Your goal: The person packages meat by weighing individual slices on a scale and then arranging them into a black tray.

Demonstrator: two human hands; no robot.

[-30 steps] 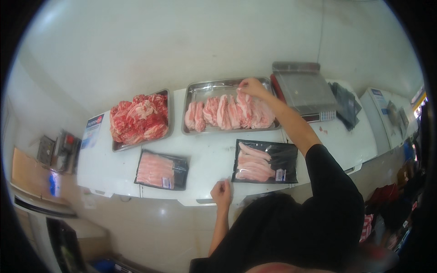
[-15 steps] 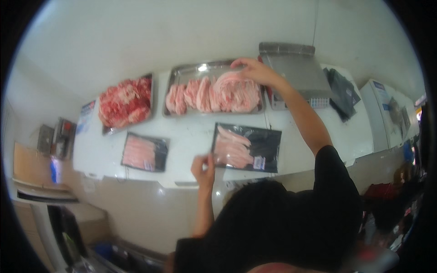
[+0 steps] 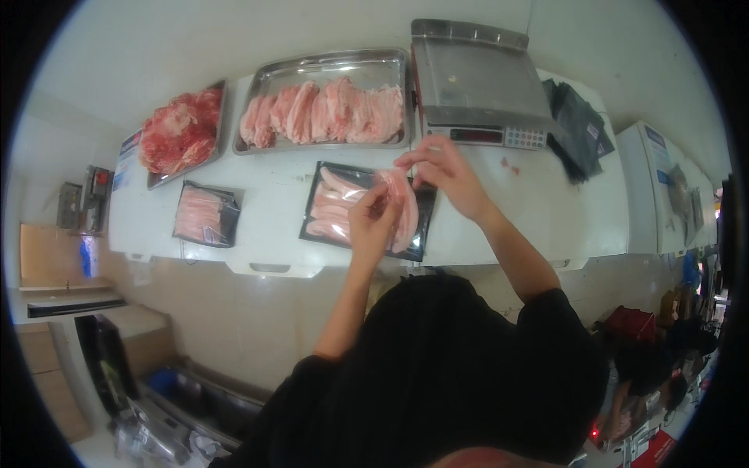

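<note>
My left hand (image 3: 376, 218) is over a black-backed clear pack (image 3: 425, 214) on the white table, thumb and fingers pinched at the edge of a pale pork belly slice (image 3: 406, 218). That slice hangs in a curve over the pack's right half. My right hand (image 3: 451, 178) has its fingers curled round the slice's upper end. More pork strips (image 3: 331, 207) lie side by side in the pack's left half. Beyond it, a steel tray (image 3: 324, 61) holds a row of folded pork belly slices (image 3: 324, 113).
A second filled pack (image 3: 204, 214) lies to the left, below a tray of red meat (image 3: 181, 131). At the back right stands a weighing scale (image 3: 480, 86), with a stack of dark pouches (image 3: 577, 132) beside it. The white table's (image 3: 530, 226) front edge runs close to me.
My right hand has come from the steel tray toward me with a pork slice. My left hand has moved from the pack's left edge onto its middle. The view has shifted.
</note>
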